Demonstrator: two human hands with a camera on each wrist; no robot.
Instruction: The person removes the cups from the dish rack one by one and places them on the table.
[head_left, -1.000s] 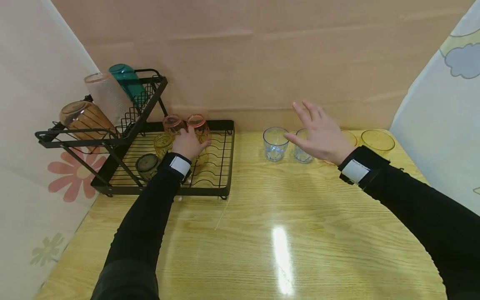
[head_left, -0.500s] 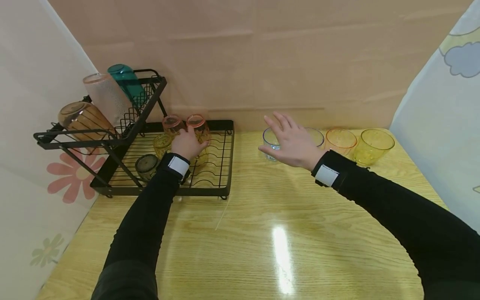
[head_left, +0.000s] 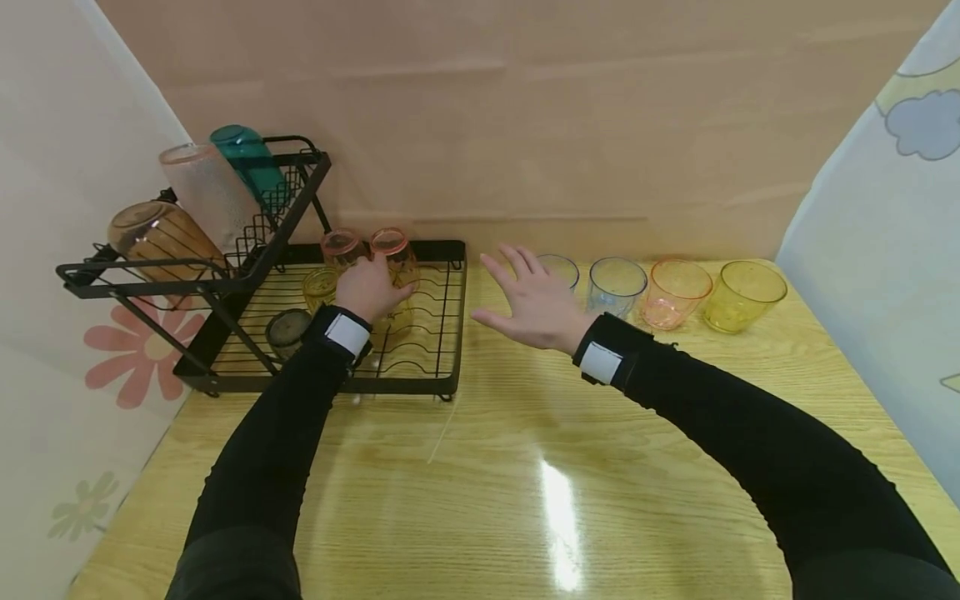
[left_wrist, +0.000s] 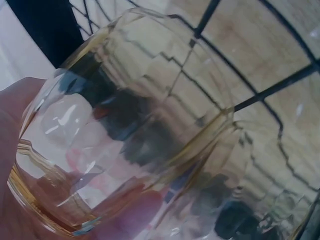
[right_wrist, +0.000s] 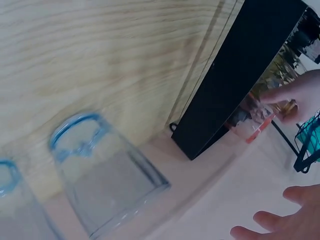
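Note:
My left hand [head_left: 367, 287] reaches into the black wire dish rack [head_left: 450, 333] and grips a clear yellow glass [head_left: 401, 315]. That yellow glass [left_wrist: 140, 125] fills the left wrist view, with my palm along its left and lower side. My right hand [head_left: 534, 304] hovers open with fingers spread, just right of the rack and in front of a blue glass [head_left: 561, 268]. It holds nothing. In the right wrist view, the blue glass [right_wrist: 107, 170] stands beside the rack's edge [right_wrist: 240, 85].
A second blue glass [head_left: 617, 286], a pink glass [head_left: 672, 293] and a yellow glass [head_left: 742, 296] line the table's back. Two upturned pink glasses [head_left: 341, 246] and small glasses sit in the rack. Tumblers [head_left: 202, 192] lean on its upper tier. Curtains flank both sides.
My right hand has swept left, from over the row of glasses to beside the rack. The left hand has stayed on the glass in the rack.

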